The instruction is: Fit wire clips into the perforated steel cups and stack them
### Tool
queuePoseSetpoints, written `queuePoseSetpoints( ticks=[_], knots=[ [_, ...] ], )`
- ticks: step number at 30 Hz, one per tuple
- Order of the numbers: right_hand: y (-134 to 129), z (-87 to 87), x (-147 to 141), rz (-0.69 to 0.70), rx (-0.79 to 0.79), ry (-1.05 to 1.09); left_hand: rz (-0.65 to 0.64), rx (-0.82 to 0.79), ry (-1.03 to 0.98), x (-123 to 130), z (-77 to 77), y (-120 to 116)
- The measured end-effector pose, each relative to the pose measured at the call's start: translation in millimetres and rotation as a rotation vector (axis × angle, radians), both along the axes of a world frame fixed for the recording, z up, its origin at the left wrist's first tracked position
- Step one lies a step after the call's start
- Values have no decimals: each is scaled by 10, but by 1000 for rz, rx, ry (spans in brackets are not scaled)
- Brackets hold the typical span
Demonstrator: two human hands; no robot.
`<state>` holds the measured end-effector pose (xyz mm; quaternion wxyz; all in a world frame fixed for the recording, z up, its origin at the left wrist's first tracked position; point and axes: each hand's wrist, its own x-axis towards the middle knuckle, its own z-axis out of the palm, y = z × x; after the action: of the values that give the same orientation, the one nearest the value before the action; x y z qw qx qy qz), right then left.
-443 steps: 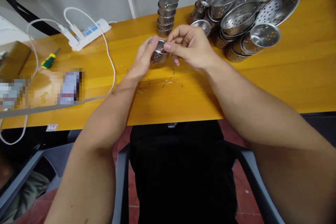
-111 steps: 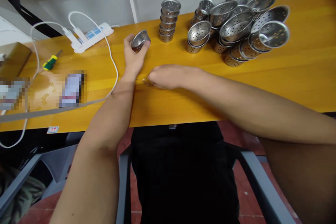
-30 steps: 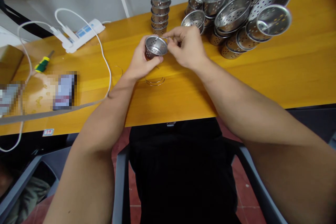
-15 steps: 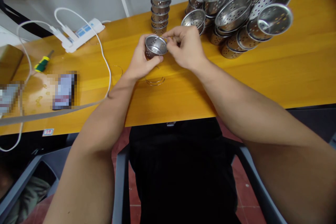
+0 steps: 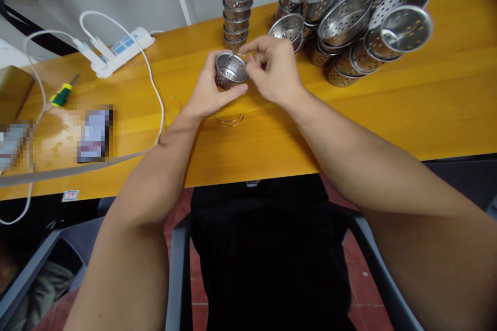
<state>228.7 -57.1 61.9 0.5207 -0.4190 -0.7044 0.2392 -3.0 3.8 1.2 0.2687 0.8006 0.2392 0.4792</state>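
Observation:
My left hand [image 5: 212, 88] is wrapped round a small perforated metal cup [image 5: 230, 69], its thumb along the near side. The cup's open top faces up, and a thin wire shows at its rim. At the cup's right edge, my right hand [image 5: 274, 64] is closed in a pinch; what its fingers hold is too small to make out. Thin curved wires [image 5: 230, 123] lie on the wooden table [image 5: 248, 152] just below the cup. Behind it stands a stack of similar cups [image 5: 237, 13].
Many perforated metal cups and bowls [image 5: 345, 20] are piled at the back right. On the left are a white power strip [image 5: 122, 51] with cables, a green-yellow screwdriver [image 5: 62, 94], a blurred-out phone [image 5: 94, 134] and a brown box [image 5: 13, 90].
My left thumb has slid slightly right along the cup's near side. My right index finger has lifted slightly at the rim. The cup has barely moved.

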Motion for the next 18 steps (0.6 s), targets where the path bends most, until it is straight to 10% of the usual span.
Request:
queuePoseSetpoints(
  ticks=[18],
  knots=[
    [-200, 342, 121, 482, -282, 159, -99, -406, -165, 85, 203, -248]
  ],
)
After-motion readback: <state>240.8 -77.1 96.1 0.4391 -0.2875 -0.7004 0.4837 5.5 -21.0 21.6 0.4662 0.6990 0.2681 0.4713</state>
